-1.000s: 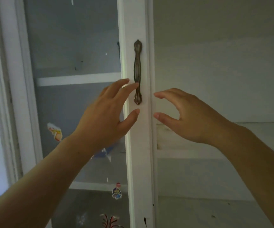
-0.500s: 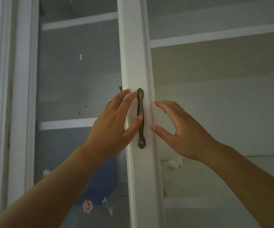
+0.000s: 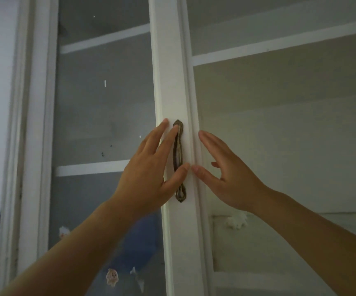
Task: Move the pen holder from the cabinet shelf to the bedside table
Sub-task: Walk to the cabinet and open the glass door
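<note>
A white cabinet door (image 3: 170, 82) with a glass pane fills the middle, and a bronze handle (image 3: 179, 159) runs down its frame. My left hand (image 3: 149, 174) lies against the handle with fingers spread and the thumb crossing below its middle; it holds nothing. My right hand (image 3: 226, 178) is at the door's right edge, fingers apart, thumb tip on the frame. Behind the glass, low down, stands a blue object (image 3: 138, 242), partly hidden by my left forearm; I cannot tell whether it is the pen holder.
White shelves (image 3: 91, 167) show behind the glass on the left. The right side of the cabinet (image 3: 290, 129) is open, with a shelf board (image 3: 279, 45) above and a small white fluffy thing (image 3: 235, 221) lower down. Cartoon stickers (image 3: 111, 277) dot the glass.
The view has tilted upward, so the handle sits lower in frame. Both hands have closed in on the handle and door edge; the left thumb now reaches across the handle.
</note>
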`<state>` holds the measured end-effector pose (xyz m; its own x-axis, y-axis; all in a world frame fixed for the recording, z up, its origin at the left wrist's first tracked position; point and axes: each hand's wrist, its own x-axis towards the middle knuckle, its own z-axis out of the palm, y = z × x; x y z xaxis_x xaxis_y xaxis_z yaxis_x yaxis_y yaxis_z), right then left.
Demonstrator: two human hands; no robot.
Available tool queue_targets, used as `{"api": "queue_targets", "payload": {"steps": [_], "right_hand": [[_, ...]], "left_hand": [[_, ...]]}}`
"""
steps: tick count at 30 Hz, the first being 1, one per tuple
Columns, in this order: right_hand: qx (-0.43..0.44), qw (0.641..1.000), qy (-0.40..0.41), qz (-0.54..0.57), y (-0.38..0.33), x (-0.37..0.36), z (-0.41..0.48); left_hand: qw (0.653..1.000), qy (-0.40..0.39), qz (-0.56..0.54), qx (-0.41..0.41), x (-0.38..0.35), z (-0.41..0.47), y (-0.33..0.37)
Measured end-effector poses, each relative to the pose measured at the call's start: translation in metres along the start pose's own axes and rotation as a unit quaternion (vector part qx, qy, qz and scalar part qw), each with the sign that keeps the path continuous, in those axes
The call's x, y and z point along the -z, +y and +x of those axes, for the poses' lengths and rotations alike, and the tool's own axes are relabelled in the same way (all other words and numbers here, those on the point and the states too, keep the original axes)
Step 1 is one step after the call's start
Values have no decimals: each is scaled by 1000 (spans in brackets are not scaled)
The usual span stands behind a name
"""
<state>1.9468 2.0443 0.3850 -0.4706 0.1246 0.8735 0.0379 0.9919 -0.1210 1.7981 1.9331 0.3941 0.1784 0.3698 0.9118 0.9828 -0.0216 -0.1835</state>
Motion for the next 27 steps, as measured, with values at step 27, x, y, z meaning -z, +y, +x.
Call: {"api": "queue_targets", "payload": {"steps": [27], "right_hand": [[100, 976, -20, 193, 39, -25, 0]], "left_hand": [[987, -19, 24, 159, -2, -7, 47]]}}
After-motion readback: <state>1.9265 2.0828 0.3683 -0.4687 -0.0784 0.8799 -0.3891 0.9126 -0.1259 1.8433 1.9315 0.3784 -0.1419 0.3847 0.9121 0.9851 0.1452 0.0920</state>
